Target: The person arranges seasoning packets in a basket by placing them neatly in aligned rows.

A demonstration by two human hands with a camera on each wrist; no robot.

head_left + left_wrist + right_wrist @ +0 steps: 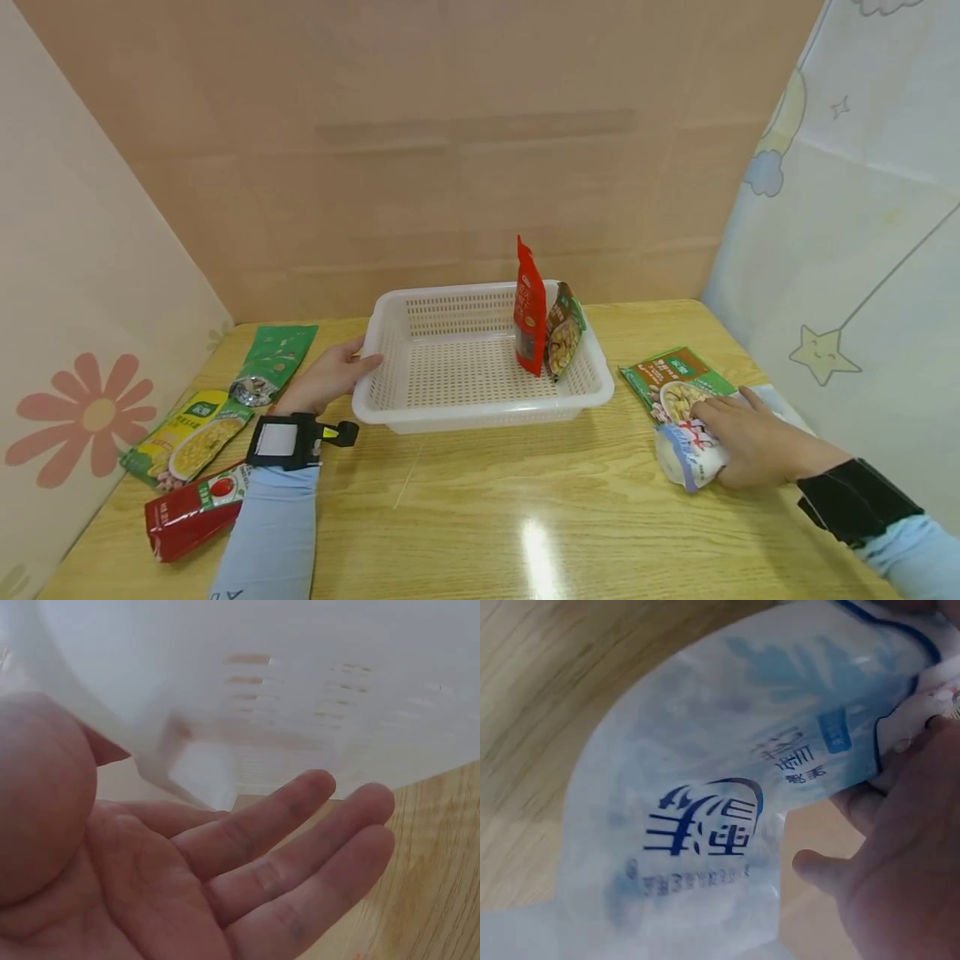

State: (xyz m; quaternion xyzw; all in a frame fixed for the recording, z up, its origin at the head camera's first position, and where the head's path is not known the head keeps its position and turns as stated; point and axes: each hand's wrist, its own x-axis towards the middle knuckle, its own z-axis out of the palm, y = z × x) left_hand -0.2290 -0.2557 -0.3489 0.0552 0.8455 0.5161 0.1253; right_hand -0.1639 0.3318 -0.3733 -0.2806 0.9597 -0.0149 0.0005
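My left hand [333,375] grips the left end of a white plastic basket [480,421], thumb over its rim. In the left wrist view the other fingers [300,885] extend beneath the basket wall. Inside the basket's right end, a red pouch [529,312] stands beside a green-brown food packet [564,337]. At the right, my right hand [757,437] grips a white-and-blue plastic bag [697,810] with dark blue lettering, fingers curled at its bunched part. Just behind it lies a brown-and-green food packet [678,379], overlapped by the bag in the head view.
On the table's left side lie a green pouch [281,354] with a silver end, a yellow-green packet [191,433] and a dark red pouch [191,517]. The left forearm passes close beside them. A brown-papered wall [450,167] stands behind the basket, with patterned walls at both sides.
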